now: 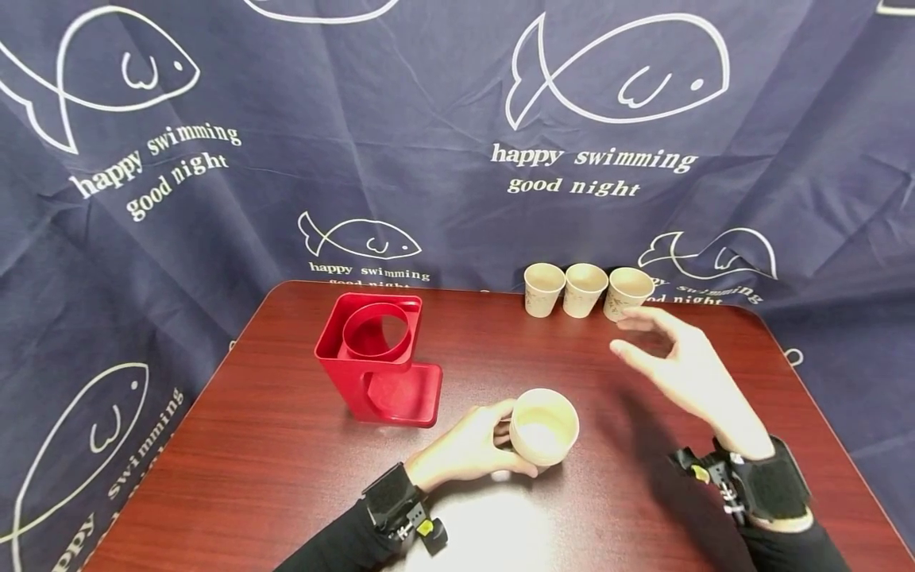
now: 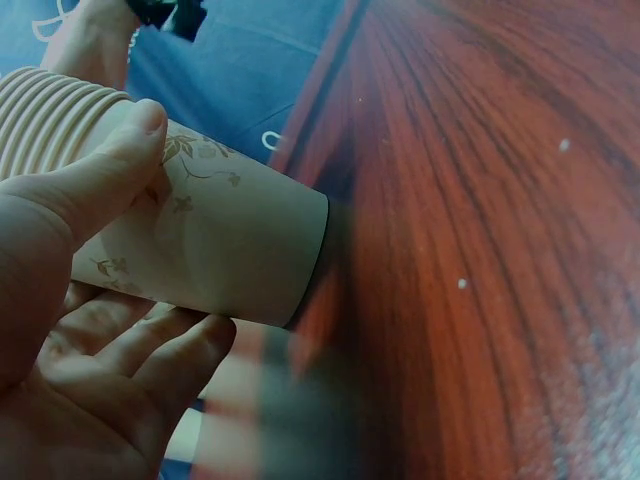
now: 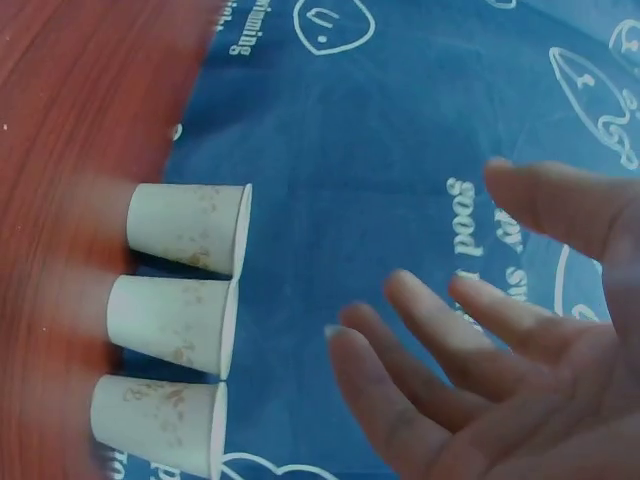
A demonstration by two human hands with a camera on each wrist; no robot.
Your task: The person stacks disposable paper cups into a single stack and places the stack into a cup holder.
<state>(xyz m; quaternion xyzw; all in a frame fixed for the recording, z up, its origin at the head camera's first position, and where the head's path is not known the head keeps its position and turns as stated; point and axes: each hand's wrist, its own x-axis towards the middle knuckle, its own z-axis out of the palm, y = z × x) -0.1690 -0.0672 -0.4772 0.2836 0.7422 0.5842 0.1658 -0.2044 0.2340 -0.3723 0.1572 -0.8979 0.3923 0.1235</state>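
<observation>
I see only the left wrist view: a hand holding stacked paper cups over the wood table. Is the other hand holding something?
Observer: No. The right hand is open and holds nothing, just in front of three single cups.
Operator: How do these cups stand?
Observer: Upright, in a row along the table's far edge.
Operator: Is anything else on the table?
Observer: Yes, a red cup holder beyond the left hand, which grips the cup stack.
</observation>
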